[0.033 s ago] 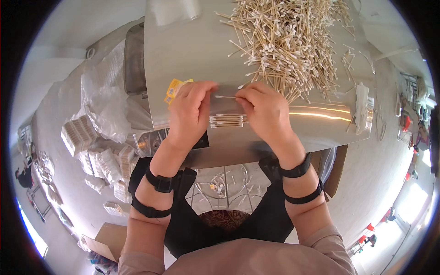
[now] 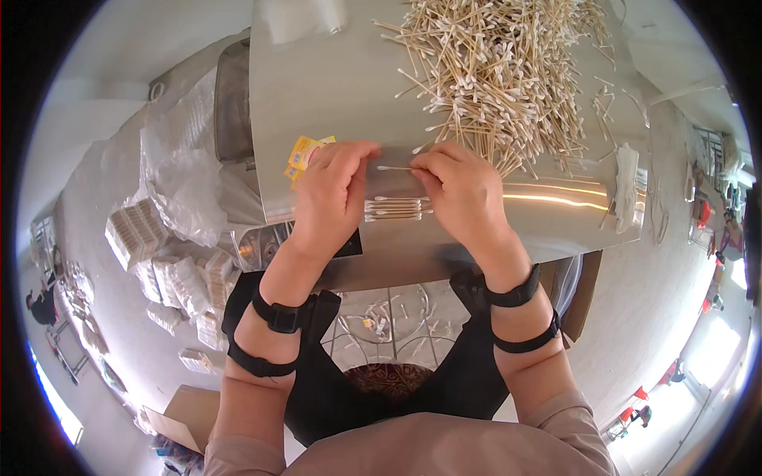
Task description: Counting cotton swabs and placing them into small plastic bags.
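Both my hands rest on a shiny metal table (image 2: 317,87). Between them lies a small neat bundle of wooden cotton swabs (image 2: 397,209), its ends tucked under both palms. My left hand (image 2: 333,194) is curled over the bundle's left end. My right hand (image 2: 464,194) covers the right end, and its fingertips pinch a single cotton swab (image 2: 394,168) that reaches across to my left fingers. A big loose pile of cotton swabs (image 2: 508,71) lies just beyond my right hand. Yellow paper labels (image 2: 302,155) stick out from behind my left hand.
A clear plastic sheet (image 2: 302,16) lies at the table's far edge, and a strip of white swabs (image 2: 627,186) at its right end. Left of the table are crumpled plastic bags (image 2: 182,174), stacked swab packs (image 2: 167,270) and a cardboard box (image 2: 182,416).
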The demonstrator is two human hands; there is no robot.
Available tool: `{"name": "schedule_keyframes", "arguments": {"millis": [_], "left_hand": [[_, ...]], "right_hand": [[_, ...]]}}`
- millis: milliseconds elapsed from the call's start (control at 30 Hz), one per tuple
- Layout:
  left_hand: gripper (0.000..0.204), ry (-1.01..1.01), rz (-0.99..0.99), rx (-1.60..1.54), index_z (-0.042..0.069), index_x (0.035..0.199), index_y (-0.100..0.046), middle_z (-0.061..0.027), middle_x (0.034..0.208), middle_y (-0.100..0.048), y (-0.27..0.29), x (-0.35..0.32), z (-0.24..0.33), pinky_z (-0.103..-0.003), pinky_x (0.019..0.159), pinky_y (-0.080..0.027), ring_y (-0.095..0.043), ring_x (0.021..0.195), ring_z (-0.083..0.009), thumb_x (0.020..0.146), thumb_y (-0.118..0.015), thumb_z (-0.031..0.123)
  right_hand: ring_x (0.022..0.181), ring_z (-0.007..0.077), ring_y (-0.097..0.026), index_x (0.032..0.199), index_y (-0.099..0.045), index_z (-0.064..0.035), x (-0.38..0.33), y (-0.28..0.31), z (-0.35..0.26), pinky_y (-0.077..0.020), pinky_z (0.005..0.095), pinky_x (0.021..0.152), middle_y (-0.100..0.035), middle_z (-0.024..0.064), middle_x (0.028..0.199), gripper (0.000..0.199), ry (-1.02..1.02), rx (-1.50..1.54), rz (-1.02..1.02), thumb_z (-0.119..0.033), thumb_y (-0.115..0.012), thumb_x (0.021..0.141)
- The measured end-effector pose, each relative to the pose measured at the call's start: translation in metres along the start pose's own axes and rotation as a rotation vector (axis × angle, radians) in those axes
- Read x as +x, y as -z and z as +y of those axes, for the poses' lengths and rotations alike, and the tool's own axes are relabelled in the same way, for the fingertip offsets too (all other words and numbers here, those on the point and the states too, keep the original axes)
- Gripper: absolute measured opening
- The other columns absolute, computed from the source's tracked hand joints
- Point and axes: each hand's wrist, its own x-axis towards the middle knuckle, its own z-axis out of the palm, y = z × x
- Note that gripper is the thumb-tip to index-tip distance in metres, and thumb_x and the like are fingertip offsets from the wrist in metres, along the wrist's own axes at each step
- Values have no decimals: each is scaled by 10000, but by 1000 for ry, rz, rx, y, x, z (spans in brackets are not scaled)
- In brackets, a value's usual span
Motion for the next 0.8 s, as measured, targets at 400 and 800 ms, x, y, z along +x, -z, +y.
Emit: {"name": "schedule_keyframes", "arguments": {"millis": [400,800], "left_hand": [[176,-9,-376,-38,30,1025,-682,-106,872,-702,-2,-7,9,-394,772,-519,-667,851,-319,882,-602,-34],[275,-132,-181,109,59,1111,-695,-113,1187,-662,-23,5,7,-430,904,-506,-613,1080,-324,849,-635,0]], "right_hand": [[797,313,-642,893,-642,-97,7,24,9,-514,425,676,-621,76,880,157,-186,-309,88,-136,-763,800],[766,312,-649,826,-583,-76,4,15,13,-533,421,658,-612,97,845,175,-171,-467,84,-157,-737,810]]}}
